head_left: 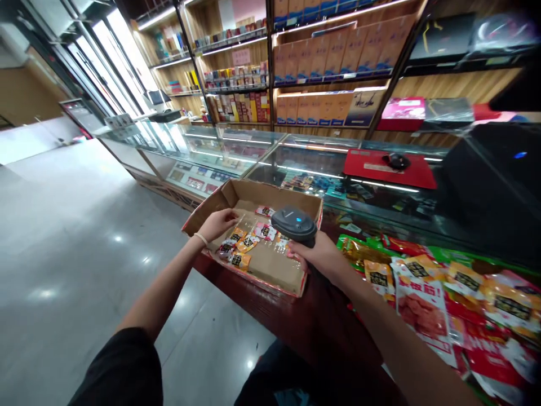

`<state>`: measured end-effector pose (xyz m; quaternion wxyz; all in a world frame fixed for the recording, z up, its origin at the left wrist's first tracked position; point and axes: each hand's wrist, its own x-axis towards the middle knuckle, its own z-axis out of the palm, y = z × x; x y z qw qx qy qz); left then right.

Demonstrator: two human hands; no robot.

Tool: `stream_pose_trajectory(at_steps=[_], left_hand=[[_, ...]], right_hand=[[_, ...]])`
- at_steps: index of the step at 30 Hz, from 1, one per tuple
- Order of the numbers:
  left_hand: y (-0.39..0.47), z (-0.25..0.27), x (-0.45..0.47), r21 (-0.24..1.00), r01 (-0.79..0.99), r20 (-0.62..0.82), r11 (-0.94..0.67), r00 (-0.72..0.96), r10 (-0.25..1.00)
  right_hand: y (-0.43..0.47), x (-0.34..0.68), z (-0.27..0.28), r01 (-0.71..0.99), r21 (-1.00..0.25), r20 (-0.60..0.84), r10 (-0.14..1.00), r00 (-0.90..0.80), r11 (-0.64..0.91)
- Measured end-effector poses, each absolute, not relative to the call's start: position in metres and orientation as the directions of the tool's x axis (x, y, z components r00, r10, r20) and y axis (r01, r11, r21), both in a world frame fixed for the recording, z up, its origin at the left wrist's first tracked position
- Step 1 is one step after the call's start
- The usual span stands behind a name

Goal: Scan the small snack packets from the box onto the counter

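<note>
My right hand is wrapped round a dark barcode scanner, whose head with a small blue light is held over the right part of a shallow cardboard box. Inside the box lie several small snack packets, orange, pink and white with black labels. My left hand, with a pale band at its wrist, reaches over the box's left wall. Its fingers are curled together above the packets, beside some clear plastic; what they hold, if anything, is too small to make out.
To the right, a green-edged box holds many snack bags. A glass display counter runs behind, bearing a red mat with a black mouse. Boxed goods fill the wall shelves. Pale floor lies at left.
</note>
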<state>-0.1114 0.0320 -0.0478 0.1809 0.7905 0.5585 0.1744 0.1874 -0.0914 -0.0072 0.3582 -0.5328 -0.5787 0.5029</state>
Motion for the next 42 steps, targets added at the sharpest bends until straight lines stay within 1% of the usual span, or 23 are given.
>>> stream_pose_trajectory(at_steps=[3,7,10,12,14,17,19,21,23,25,27,29,31,33,36,39,42], left_hand=[[0.034,-0.059,-0.107,0.425,0.845,-0.067,-0.325,0.388,0.919],[0.038,-0.075,-0.098,0.330,0.843,-0.245,-0.425,0.511,0.824],[0.041,-0.089,-0.094,0.268,0.829,-0.343,-0.491,0.558,0.755],[0.041,-0.099,-0.092,0.258,0.807,-0.376,-0.531,0.591,0.714],[0.041,-0.109,-0.090,0.301,0.805,-0.357,-0.511,0.592,0.723],[0.040,-0.116,-0.086,0.467,0.788,-0.243,-0.401,0.551,0.799],[0.041,-0.115,-0.084,0.543,0.754,-0.157,-0.370,0.523,0.837],[0.043,-0.109,-0.083,0.544,0.763,-0.131,-0.348,0.487,0.863],[0.046,-0.098,-0.084,0.531,0.789,-0.135,-0.309,0.439,0.888],[0.047,-0.083,-0.087,0.578,0.781,-0.154,-0.238,0.391,0.908],[0.046,-0.066,-0.089,0.726,0.682,-0.188,-0.092,0.325,0.927],[0.040,-0.046,-0.089,0.881,0.465,-0.250,0.094,0.287,0.925],[0.031,-0.026,-0.084,0.954,0.210,-0.270,0.216,0.282,0.921],[0.020,-0.010,-0.076,0.970,0.009,-0.236,0.243,0.281,0.930],[0.006,0.005,-0.058,0.954,-0.195,-0.167,0.226,0.278,0.946],[-0.002,0.010,-0.038,0.926,-0.303,-0.131,0.225,0.302,0.944],[-0.006,0.010,-0.021,0.878,-0.404,-0.131,0.256,0.313,0.941]], right_hand=[[-0.083,0.185,-0.019,0.258,-0.959,-0.166,0.968,-0.186,-0.115],[-0.078,0.183,-0.025,0.206,-0.965,-0.204,0.958,-0.203,-0.161],[-0.077,0.183,-0.024,0.143,-0.973,-0.210,0.950,-0.231,-0.181],[-0.076,0.185,-0.024,0.132,-0.973,-0.217,0.945,-0.243,-0.189],[-0.075,0.186,-0.026,0.146,-0.971,-0.220,0.942,-0.251,-0.188],[-0.075,0.188,-0.027,0.152,-0.973,-0.211,0.938,-0.276,-0.174],[-0.075,0.189,-0.027,0.132,-0.976,-0.204,0.940,-0.274,-0.173],[-0.076,0.189,-0.027,0.114,-0.976,-0.207,0.944,-0.257,-0.184],[-0.077,0.188,-0.028,0.098,-0.975,-0.216,0.946,-0.243,-0.197],[-0.078,0.189,-0.029,0.077,-0.976,-0.217,0.945,-0.245,-0.204],[-0.080,0.191,-0.029,0.051,-0.981,-0.193,0.947,-0.256,-0.186],[-0.083,0.193,-0.028,0.041,-0.989,-0.147,0.953,-0.267,-0.141],[-0.089,0.194,-0.024,0.049,-0.994,-0.110,0.957,-0.269,-0.100],[-0.097,0.194,-0.019,0.064,-0.994,-0.099,0.961,-0.257,-0.085],[-0.113,0.194,-0.009,0.101,-0.992,-0.098,0.970,-0.223,-0.077],[-0.130,0.197,0.000,0.154,-0.986,-0.091,0.977,-0.194,-0.062],[-0.144,0.204,0.006,0.196,-0.979,-0.087,0.983,-0.163,-0.054]])
